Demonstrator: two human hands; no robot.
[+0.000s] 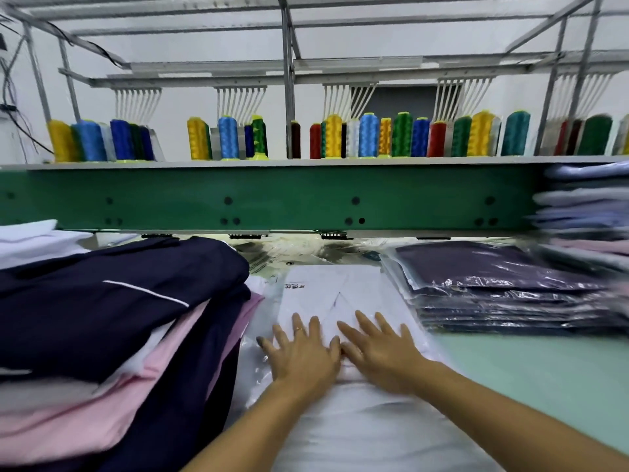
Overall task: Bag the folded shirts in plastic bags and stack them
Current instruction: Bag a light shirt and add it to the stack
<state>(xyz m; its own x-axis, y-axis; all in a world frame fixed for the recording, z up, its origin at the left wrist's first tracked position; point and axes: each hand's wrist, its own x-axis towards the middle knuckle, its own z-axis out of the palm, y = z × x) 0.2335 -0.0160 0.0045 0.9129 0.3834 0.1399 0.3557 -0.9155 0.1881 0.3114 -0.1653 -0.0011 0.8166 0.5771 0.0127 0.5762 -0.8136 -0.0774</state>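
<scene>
Left hand (303, 352) and right hand (381, 352) lie flat on a folded white shirt (340, 301) at the middle of the bench (527, 376).
The shirt lies in a clear plastic bag (258, 379), its film showing along the 9 o'clock edge. Both hands press with straight fingers, gripping nothing. On the pale green surface, bagged dark shirts (503, 291) stack at 2 o'clock, and loose navy and pink shirts (102, 318) pile at 9. Above a green beam (289, 199), thread cones (333, 136) line a shelf at 12.

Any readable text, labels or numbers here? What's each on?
No text reads clearly enough to quote.
Dark printed characters on the plastic bag over the white shirt: too blurred to read.
Faint print on the clear bags behind it: too small, blurred.
Thread cones: no labels visible.
</scene>
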